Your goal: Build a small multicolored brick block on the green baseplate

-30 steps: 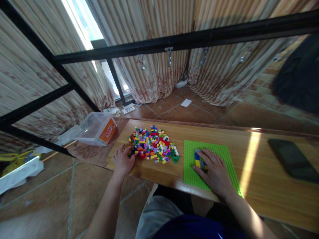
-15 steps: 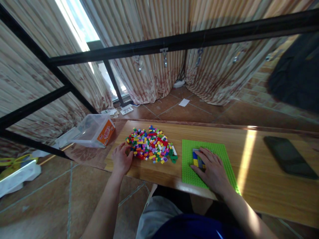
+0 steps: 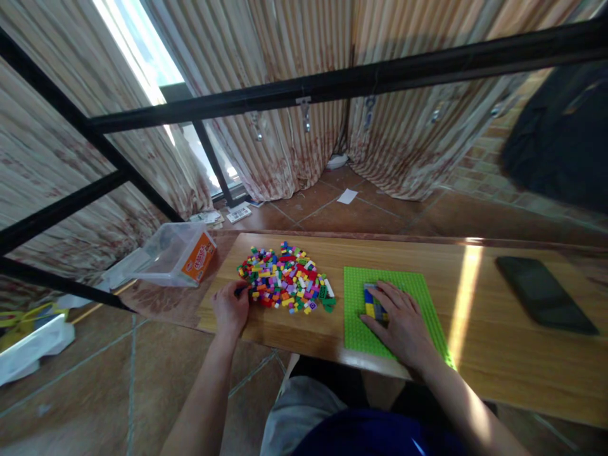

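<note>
The blue, yellow and grey bricks [image 3: 369, 310] sit joined on the green baseplate [image 3: 355, 335], partly hidden under my right hand [image 3: 401, 324], its thumb and fingers parted around them; whether it grips, I can't tell. My left hand [image 3: 230, 309] pinches a dark brick [image 3: 240, 291] at the left edge of the loose colourful pile [image 3: 286, 278]. All this is on the wooden surface [image 3: 304, 332], with a dark flat device [image 3: 546, 294] farther right.

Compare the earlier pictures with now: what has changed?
The left hand, at the left edge of the brick pile, has drawn its fingers in and now seems to pinch a dark piece. The right hand stays on the small brick build on the green baseplate.
</note>
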{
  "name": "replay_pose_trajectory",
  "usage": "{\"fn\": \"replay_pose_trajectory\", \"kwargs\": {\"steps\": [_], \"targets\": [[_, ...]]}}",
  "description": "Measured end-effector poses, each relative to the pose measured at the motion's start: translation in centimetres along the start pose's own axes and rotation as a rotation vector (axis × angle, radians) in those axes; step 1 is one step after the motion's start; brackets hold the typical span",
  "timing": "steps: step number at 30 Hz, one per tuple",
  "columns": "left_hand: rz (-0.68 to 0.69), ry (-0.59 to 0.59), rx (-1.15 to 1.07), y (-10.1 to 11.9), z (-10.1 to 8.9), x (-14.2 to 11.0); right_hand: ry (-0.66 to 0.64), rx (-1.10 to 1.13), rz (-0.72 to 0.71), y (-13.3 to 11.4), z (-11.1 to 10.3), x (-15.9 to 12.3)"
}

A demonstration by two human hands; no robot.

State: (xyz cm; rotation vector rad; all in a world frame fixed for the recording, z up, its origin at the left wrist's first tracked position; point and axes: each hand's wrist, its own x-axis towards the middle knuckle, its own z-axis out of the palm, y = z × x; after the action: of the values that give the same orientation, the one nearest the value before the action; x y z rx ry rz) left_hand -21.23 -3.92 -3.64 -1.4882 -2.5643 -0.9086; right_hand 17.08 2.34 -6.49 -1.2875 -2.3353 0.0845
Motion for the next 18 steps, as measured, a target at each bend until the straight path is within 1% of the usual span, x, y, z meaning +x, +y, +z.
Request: {"fn": "replay_pose_trajectory", "kwargs": {"steps": [4,7,8,10,13,15,18], "targets": [[0.044,0.023,-0.014,-0.2,-0.4,0.1,0.010,0.005,-0.001,-0.1,0.0,0.0],[0.049,0.107,-0.060,-0.7,-0.9,-0.1,0.018,0.012,-0.002,-0.1,0.0,0.0],[0.027,0.140,-0.090,-1.0,-1.0,-0.2,0.018,0.013,-0.001,-0.1,0.0,0.0],[-0.070,0.172,-0.183,-1.7,-0.9,-0.5,0.016,0.013,0.000,-0.1,0.1,0.0],[-0.239,0.145,-0.369,-2.5,-0.1,-0.9,0.017,0.015,-0.001,0.0,0.1,-0.1],[-0.275,0.136,-0.462,-2.6,0.8,-0.9,0.022,0.015,-0.007,0.1,0.2,-0.1],[-0.270,0.166,-0.568,-2.3,2.2,-0.4,0.024,-0.001,-0.010,0.1,0.2,-0.1]]}}
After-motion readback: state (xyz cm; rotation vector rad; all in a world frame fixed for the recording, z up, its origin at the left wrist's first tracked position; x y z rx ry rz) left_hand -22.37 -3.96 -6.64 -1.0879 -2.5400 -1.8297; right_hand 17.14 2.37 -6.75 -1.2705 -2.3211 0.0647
